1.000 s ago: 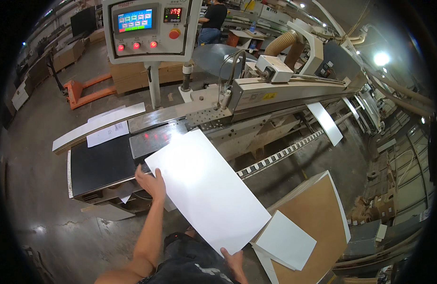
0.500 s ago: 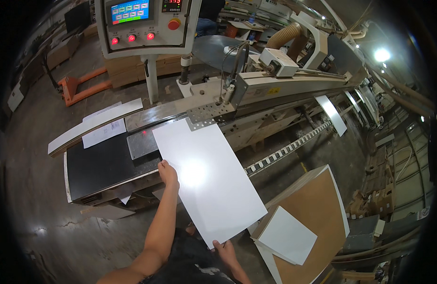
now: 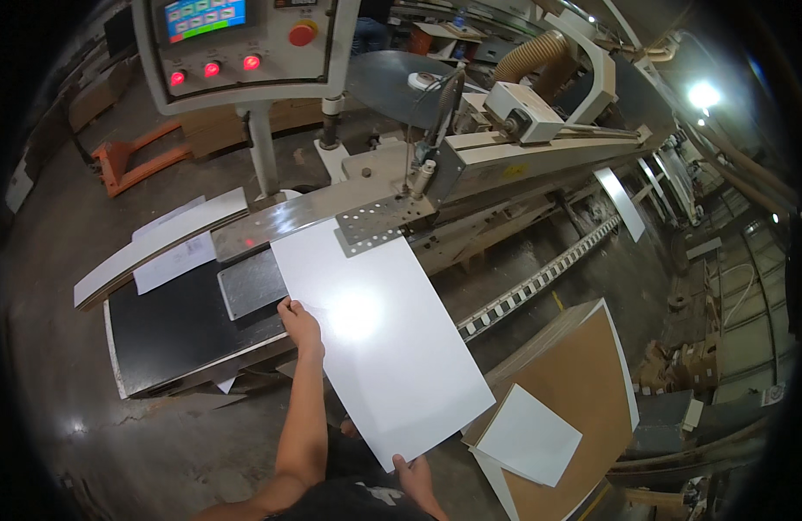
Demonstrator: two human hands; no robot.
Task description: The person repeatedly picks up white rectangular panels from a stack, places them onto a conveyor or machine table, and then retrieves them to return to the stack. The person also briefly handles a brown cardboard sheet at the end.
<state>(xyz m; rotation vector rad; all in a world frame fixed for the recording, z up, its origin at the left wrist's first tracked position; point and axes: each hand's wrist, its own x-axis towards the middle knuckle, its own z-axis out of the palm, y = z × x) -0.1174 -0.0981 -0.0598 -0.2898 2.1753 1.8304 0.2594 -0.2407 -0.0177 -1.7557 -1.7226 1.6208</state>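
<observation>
A large white rectangular panel [image 3: 401, 365] lies slanted in front of me, a glare spot on its face. Its far end reaches the machine's metal bed, partly covered by a perforated metal plate [image 3: 381, 227]. My left hand [image 3: 303, 328] is closed on the panel's left edge, beside a grey metal plate [image 3: 252, 283] on the black worktable [image 3: 180, 326]. At the near corner, my right hand [image 3: 415, 484] grips the panel with its thumb on top and its other fingers hidden beneath.
A control box [image 3: 279, 74] with lit red buttons stands at upper left. The long machine beam [image 3: 540, 165] runs far right, with a roller rail [image 3: 540, 282] below. White strips [image 3: 158, 243] lie at left. A brown-topped panel stack [image 3: 575, 399] carries a smaller white board [image 3: 527, 434].
My view has shifted, so the control box sits higher and further left. Both hands keep their hold on the white panel, which stays against the machine with little visible movement.
</observation>
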